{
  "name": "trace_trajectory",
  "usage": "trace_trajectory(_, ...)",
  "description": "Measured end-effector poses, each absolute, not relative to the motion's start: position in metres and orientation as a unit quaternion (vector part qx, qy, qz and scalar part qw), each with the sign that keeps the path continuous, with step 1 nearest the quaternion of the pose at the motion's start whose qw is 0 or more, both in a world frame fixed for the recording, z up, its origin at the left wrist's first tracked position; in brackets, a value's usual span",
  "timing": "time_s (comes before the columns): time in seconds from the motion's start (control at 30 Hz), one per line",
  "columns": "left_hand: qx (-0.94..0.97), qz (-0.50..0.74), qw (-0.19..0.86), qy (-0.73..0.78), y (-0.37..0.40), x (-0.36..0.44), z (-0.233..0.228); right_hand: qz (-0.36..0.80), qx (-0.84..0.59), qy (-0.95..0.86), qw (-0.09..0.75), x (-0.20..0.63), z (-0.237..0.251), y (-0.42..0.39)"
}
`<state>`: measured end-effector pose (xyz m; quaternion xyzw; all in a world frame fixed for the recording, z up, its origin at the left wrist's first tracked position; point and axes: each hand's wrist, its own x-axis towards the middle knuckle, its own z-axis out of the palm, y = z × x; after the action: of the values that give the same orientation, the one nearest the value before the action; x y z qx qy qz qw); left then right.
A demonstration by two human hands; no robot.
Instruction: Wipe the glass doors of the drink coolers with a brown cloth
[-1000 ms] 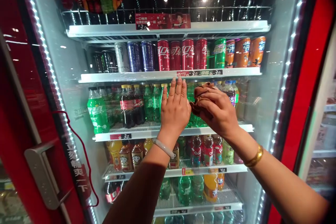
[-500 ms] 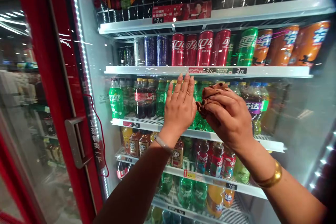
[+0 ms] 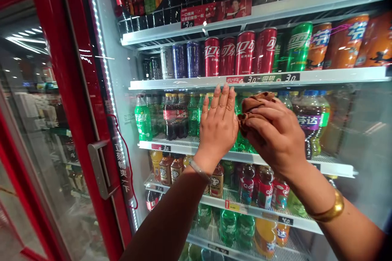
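My left hand [image 3: 218, 124] lies flat with fingers straight against the glass door [image 3: 355, 138] of a drinks fridge, at the level of the bottle shelf. Right beside it, my right hand [image 3: 277, 134] is closed on a bunched brown cloth [image 3: 252, 106], pressing it against the same glass. A pale bangle circles my left wrist and a gold bangle my right. Behind the glass stand green and dark bottles [image 3: 171, 116]; a row of red, green and orange cans [image 3: 245, 51] fills the shelf above.
The fridge's red frame [image 3: 79, 89] with a metal handle [image 3: 99, 169] runs down the left, and a red cord [image 3: 130, 163] hangs beside it. White shelves [image 3: 190, 83] with price tags hold more bottles lower down. Shop aisles show through glass at the far left.
The view has swung left and closer, so the fridge now sits further right. Both hands stay together on the glass, with the cloth still bunched in the right hand.
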<state>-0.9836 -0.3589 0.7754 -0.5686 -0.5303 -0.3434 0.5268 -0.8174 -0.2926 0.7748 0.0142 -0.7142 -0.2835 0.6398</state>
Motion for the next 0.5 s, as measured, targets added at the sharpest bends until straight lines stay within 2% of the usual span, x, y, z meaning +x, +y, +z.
trace_trajectory(0.23, -0.595, -0.383, 0.503, -0.496, -0.357, -0.987, 0.775, -0.274, -0.054, -0.637, 0.718, -0.852, 0.808, -0.303)
trace_trajectory(0.33, -0.614, -0.381, 0.489, -0.488, -0.362, -0.993, 0.775, -0.256, -0.045, -0.655, 0.709, -0.864, 0.806, -0.310)
trace_trajectory(0.5, -0.627, -0.360, 0.484, -0.492, -0.379, -1.013, 0.780, -0.243, -0.040, -0.703, 0.667, -0.845, 0.774, -0.301)
